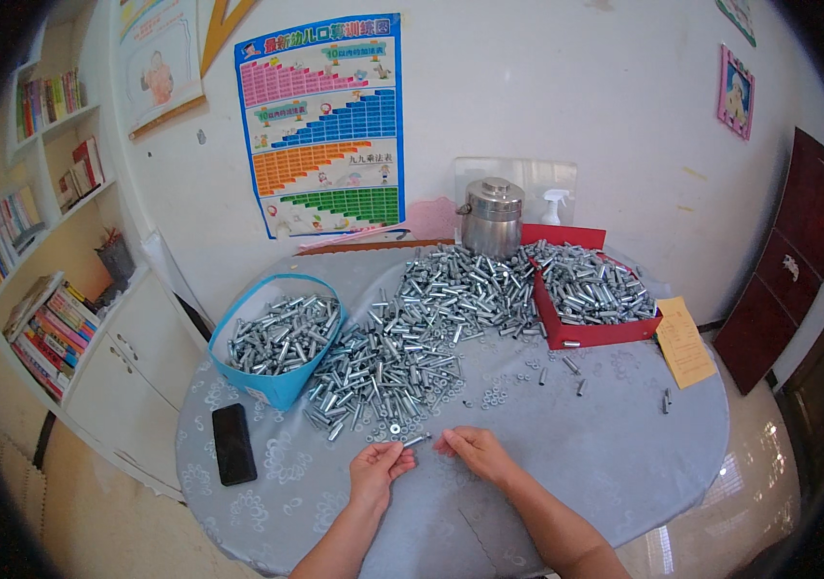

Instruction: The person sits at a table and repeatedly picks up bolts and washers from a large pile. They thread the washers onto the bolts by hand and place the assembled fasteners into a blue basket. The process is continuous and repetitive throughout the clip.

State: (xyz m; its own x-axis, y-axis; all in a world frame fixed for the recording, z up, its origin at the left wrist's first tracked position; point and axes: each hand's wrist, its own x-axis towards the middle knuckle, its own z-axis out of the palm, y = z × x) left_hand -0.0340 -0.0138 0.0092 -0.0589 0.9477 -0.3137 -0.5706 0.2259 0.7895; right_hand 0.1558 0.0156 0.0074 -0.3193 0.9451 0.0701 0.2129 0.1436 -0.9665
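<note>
Pinched at its near end by the left hand [380, 465], a small bolt [416, 441] is held above the table [624, 454]; the right hand [475, 451], fingers loosely curled, holds nothing visible at three o'clock. Rigid, light and likely slick, it is best gripped mid-shank. A bolt heap [402, 347] lies at twelve.

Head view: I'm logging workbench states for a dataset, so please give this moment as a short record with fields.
Setting: round table with patterned grey cloth, by a white wall
Left hand: pinches a small metal bolt at the fingertips
Right hand: rests on the cloth beside the bolt, nothing visibly held
Main stock: large pile of metal bolts spread across the table
Containers: blue basket and red box, both holding bolts
Loose parts: washers scattered on the cloth
Other items: black phone, steel pot, yellow paper
</note>
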